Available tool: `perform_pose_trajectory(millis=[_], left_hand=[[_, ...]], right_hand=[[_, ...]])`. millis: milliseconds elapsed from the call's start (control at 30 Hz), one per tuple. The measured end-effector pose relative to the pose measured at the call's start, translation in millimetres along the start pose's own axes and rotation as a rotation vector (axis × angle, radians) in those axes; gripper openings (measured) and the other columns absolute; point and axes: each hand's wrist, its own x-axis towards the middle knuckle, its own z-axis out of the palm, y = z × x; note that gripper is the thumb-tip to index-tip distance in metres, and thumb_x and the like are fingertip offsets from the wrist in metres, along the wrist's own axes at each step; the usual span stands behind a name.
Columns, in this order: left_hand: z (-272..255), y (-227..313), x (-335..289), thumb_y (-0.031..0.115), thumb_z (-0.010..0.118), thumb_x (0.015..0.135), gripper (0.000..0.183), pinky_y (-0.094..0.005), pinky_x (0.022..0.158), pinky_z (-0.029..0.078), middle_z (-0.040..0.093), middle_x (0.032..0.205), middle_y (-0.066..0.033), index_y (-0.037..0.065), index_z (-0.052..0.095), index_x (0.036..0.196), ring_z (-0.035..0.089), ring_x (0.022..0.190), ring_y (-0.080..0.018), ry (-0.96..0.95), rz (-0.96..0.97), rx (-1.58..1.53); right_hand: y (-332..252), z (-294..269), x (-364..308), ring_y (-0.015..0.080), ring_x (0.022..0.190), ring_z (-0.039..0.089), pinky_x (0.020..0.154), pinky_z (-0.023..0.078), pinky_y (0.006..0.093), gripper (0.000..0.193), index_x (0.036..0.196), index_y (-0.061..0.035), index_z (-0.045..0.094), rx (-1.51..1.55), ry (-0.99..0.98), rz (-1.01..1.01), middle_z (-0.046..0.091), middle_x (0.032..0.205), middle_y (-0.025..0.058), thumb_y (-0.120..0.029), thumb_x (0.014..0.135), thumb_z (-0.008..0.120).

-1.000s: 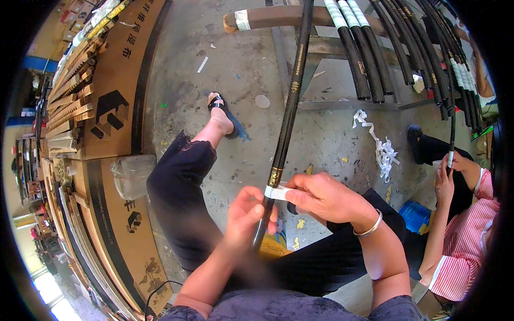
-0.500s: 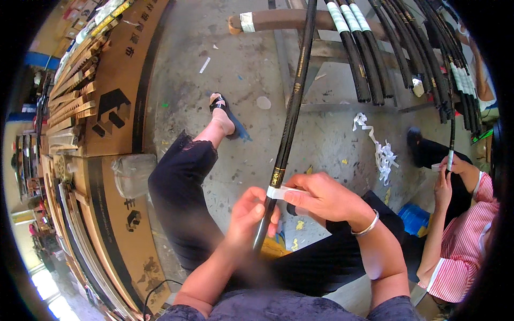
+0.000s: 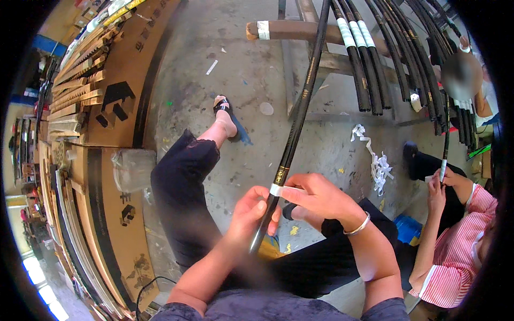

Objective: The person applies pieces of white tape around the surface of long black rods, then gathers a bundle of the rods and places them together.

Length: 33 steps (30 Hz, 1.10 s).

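A long black fishing rod point(image 3: 301, 117) with gold markings slants from the top of the view down to my lap. My left hand point(image 3: 247, 215) is closed round its lower part, thumb on the near side. Just above those fingers, a band of white tape point(image 3: 276, 190) circles the rod below the gold emblem. With thumb and fingers pinched, my right hand point(image 3: 324, 199) holds the tape's short free end at the rod's right side. Its fingertips partly cover that end. A bracelet point(image 3: 360, 224) sits on my right wrist.
Several black rods point(image 3: 365, 75) rest across a padded brown bar point(image 3: 300, 30) on a metal stand. Curled white strips point(image 3: 379, 168) lie on the floor. Cardboard boxes point(image 3: 115, 214) and wooden slats point(image 3: 80, 85) line the left. At right, a co-worker in a striped shirt point(image 3: 460, 251) handles another rod.
The whole view has shifted slightly, moving the stand and rods right and down in the picture. Both my hands keep nearly the same hold on the rod and tape.
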Motion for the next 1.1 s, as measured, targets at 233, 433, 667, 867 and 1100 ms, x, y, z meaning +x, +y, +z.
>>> perform_pose_trajectory(millis=[233,433,667,867,1100], left_hand=[[-4.4,3.5,-4.5,0.038,0.062,0.091,0.042,-0.0256,0.048,0.048,0.06,0.076,-0.011,0.008,0.047,0.117,0.058,0.054,-0.0173,-0.012,-0.049,-0.013],[4.7,11.3,-13.4,0.034,0.069,0.087,0.055,-0.0278,0.061,0.052,0.058,0.086,-0.0065,0.005,0.047,0.128,0.059,0.067,-0.0152,-0.01,-0.008,0.229],[16.6,2.2,-17.6,0.011,0.065,0.088,0.023,-0.0307,0.058,0.053,0.06,0.084,-0.0081,0.002,0.05,0.102,0.061,0.063,-0.0179,0.28,0.052,0.357],[8.8,-6.7,-16.6,0.014,0.068,0.084,0.029,-0.0363,0.073,0.053,0.06,0.088,-0.0059,0.004,0.051,0.106,0.06,0.076,-0.0179,0.198,0.042,0.49],[29.6,2.5,-24.9,0.0,0.059,0.08,0.023,-0.0303,0.058,0.046,0.058,0.078,-0.0062,0.0,0.057,0.103,0.055,0.065,-0.0157,0.361,0.002,0.178]], right_hand=[[-7.7,6.5,3.4,0.0123,0.065,0.051,0.056,0.041,0.0328,0.049,0.089,0.0031,0.065,0.212,-0.075,0.109,0.056,0.067,0.005,-0.045,0.091,0.058],[9.5,18.3,6.4,0.0142,0.077,0.054,0.069,0.045,0.033,0.05,0.093,0.0049,0.065,0.287,-0.03,0.065,0.063,0.079,0.0085,-0.045,0.092,0.058],[-5.1,12.2,5.6,0.0117,0.077,0.051,0.069,0.045,0.0291,0.04,0.1,0.0003,0.064,0.281,-0.056,0.063,0.058,0.079,0.0007,-0.039,0.095,0.057],[-2.7,22.3,13.0,0.0125,0.075,0.051,0.068,0.045,0.032,0.042,0.099,-0.0001,0.063,0.301,-0.046,-0.079,0.061,0.081,0.0024,-0.041,0.095,0.056],[9.7,21.4,21.4,0.0152,0.063,0.048,0.057,0.04,0.0348,0.06,0.079,-0.0001,0.059,0.095,-0.021,-0.174,0.053,0.065,0.0035,-0.057,0.093,0.048]])
